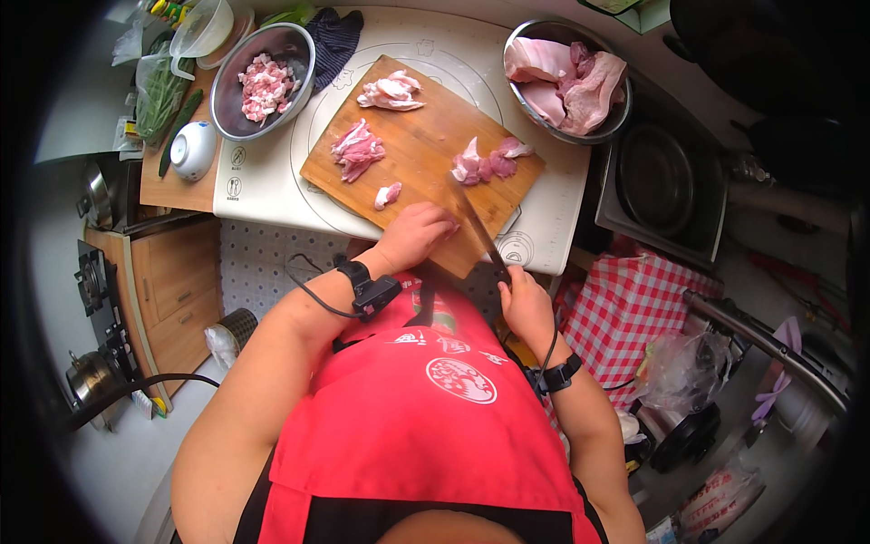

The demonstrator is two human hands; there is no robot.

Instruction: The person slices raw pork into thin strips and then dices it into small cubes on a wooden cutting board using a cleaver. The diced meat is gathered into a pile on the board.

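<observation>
A wooden cutting board (425, 146) lies askew on the white mat in front of me. My right hand (527, 299) grips the handle of a kitchen knife (478, 221), whose blade is blurred and reaches over the board's right part. At the board's near edge, my left hand (420, 234) has curled fingers on a bit of meat, mostly hidden beneath them. Just beyond that hand is a small meat piece (387, 196). Sliced pink meat (357, 151) lies at the left, pale fatty slices (390, 91) at the far corner, and more meat pieces (486, 162) beyond the knife tip.
A steel bowl (221, 102) of diced meat stands left of the board, near an upturned white bowl (194, 151) and a cucumber (181, 132). Another steel bowl (618, 126) with large raw pork pieces is at the far right. A dark cloth (334, 44) lies behind.
</observation>
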